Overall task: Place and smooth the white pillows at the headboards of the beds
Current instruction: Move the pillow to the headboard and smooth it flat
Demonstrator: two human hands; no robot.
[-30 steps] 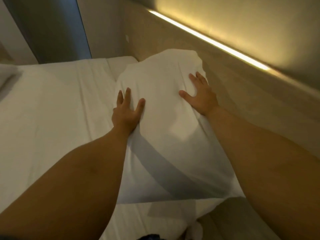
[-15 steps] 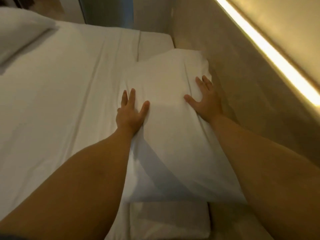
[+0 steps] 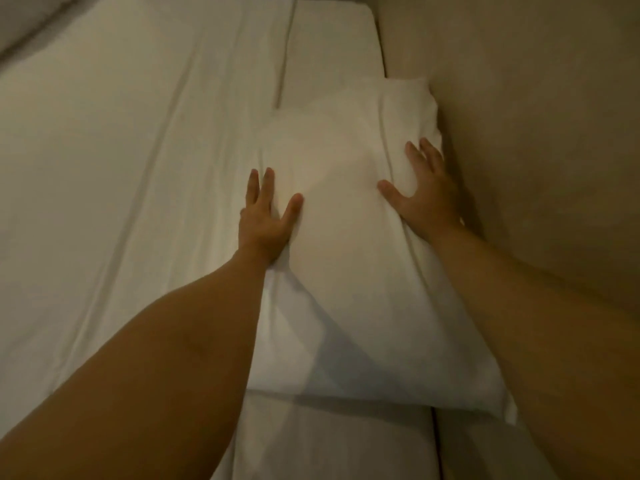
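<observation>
A white pillow [image 3: 349, 237] lies flat on the bed, its long right side against the beige padded headboard [image 3: 519, 133]. My left hand [image 3: 266, 220] presses palm-down on the pillow's left edge, fingers spread. My right hand [image 3: 426, 199] presses flat on its right side, next to the headboard, fingers apart. Neither hand grips the fabric. Both forearms cast shadows over the pillow's near end.
The white sheet [image 3: 121, 168] covers the mattress to the left, with long creases running away from me. A mattress corner [image 3: 332, 32] shows beyond the pillow. Another piece of white bedding [image 3: 31, 19] lies at the top left corner.
The view has tilted down, so the light strip above the headboard has left the frame. The pillow has settled lower and flatter against the headboard under both hands, which stay on it.
</observation>
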